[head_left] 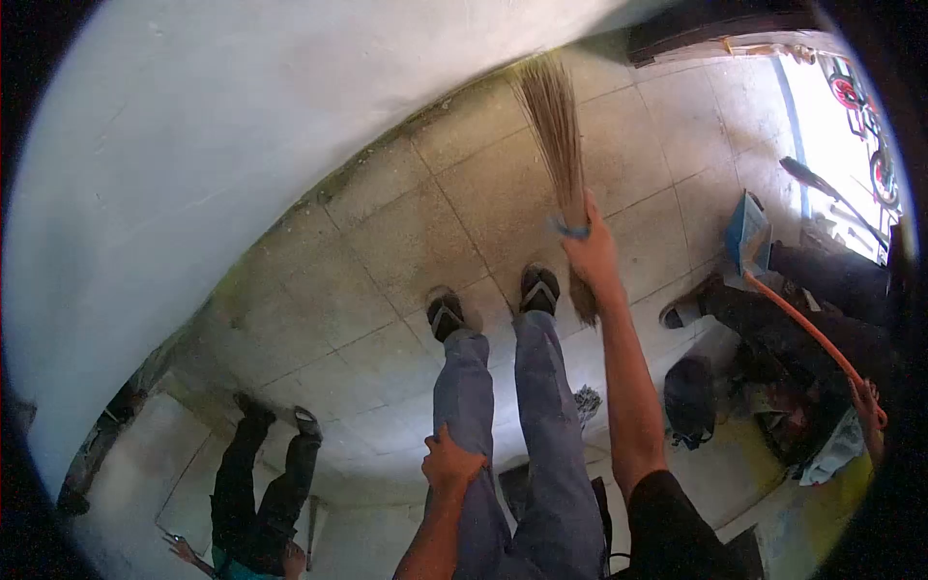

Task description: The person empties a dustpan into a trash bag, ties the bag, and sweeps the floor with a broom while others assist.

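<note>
My right hand (594,249) is wrapped round the bound handle of a stick broom (555,126), near its blue band. The broom's splayed bristle end reaches toward the foot of the white wall, over the tiled floor (396,232). Behind my hand, the short butt end of the broom points back toward me. My left hand (452,459) rests on my left leg, its fingers curled over the grey trouser leg (462,387). Black flip-flops (446,314) are on both my feet.
The white wall (193,126) curves along the left, with grime at its base. At right, another person's hand (867,404) holds a blue dustpan (747,235) by its orange handle. A second person in dark trousers (256,488) stands lower left. A black bag-like thing (689,399) lies right.
</note>
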The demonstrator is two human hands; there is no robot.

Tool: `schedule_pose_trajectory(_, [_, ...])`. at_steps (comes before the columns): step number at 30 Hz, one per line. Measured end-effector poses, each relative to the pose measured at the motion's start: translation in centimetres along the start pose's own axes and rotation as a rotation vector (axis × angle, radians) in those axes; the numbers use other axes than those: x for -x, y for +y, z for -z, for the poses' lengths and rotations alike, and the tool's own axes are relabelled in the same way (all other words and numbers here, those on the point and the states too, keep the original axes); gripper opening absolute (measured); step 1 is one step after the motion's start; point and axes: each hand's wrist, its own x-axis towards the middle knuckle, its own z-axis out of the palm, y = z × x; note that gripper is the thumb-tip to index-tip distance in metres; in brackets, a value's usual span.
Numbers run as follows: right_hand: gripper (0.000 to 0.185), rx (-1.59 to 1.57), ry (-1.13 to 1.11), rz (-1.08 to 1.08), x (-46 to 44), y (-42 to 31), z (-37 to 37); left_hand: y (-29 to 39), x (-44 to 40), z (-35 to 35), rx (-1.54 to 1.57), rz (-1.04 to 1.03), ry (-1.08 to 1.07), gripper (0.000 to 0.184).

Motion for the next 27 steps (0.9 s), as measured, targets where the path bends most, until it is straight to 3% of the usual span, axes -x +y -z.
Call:
schedule_pose_trajectory(4, [0.081,0.066,-0.021,-0.084,-3.3,0.4,-3.5,0.9,-0.3,-0.1,0.005,-0.009,0.022,0.105])
schedule_pose_trajectory(6, [0.084,0.042,-0.114,-0.243,-1.4,0.0,-3.1,1.0,-0.7,-0.2,0.011,-0.008,0.017,0.106])
schedule_pose_trajectory(10, [0.085,0.019,-0.107,-0.193,3.5,1.7,-1.0,1.4,0.0,0.6,0.015,0.010,0.002,0.105])
schedule_pose_trajectory(12, [0.076,-0.072,-0.056,-0.060,5.0,1.9,0.1,1.5,0.0,0.3,0.014,-0.001,0.011,0.105])
schedule_pose_trajectory(15, [0.082,-0.085,0.037,0.014,2.5,-1.4,0.3,1.3,0.9,0.2,-0.020,0.019,-0.001,0.106])
schedule_pose_trajectory(18, [0.081,-0.035,-0.108,-0.167,-4.1,0.3,-3.4,1.4,1.0,0.2,-0.017,0.031,-0.003,0.106])
schedule_pose_trajectory(25, [0.079,-0.065,-0.123,-0.188,4.5,1.4,-2.1,1.4,0.2,0.3,-0.015,0.005,0.017,0.105])
schedule_pose_trajectory(27, [0.079,-0.160,0.003,-0.020,6.0,-0.1,-0.3,1.2,-0.4,0.0,0.004,0.003,0.018,0.105])
